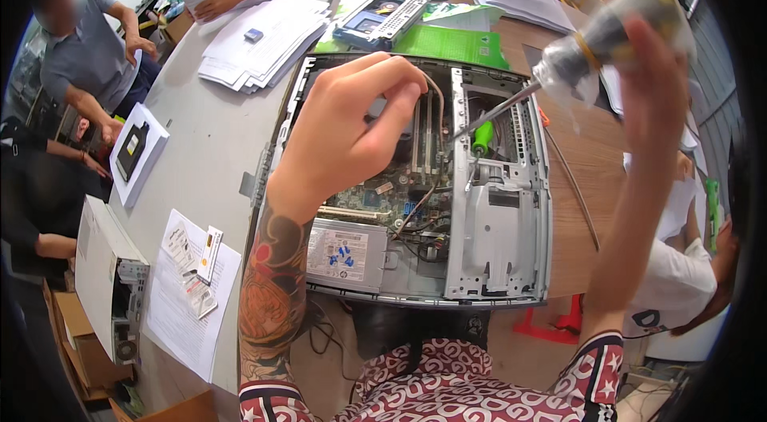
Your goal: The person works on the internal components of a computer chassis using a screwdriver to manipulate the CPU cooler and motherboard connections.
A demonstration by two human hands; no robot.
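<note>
An opened desktop computer (pixel 502 242) lies flat in front of me, its motherboard (pixel 371 197) and cables exposed. Over the motherboard is my left hand (pixel 347 118), thumb and forefinger pinched together beside a beige cable (pixel 437 91). What they hold, if anything, is hidden. My right hand (pixel 657 71), raised at the right and blurred, grips a large screwdriver (pixel 591 47) with a plastic-wrapped dark and yellow handle. Its shaft slants down left, the tip above the metal drive bracket. A green-handled screwdriver (pixel 482 137) rests in the drive bay.
Right of the case lies a long thin rod with an orange end (pixel 571 182). Left are papers with small plastic bags (pixel 192 286) and a second computer case (pixel 108 282). Behind stand a drive cage (pixel 383 20) and paper stacks (pixel 260 47). Several people surround the table.
</note>
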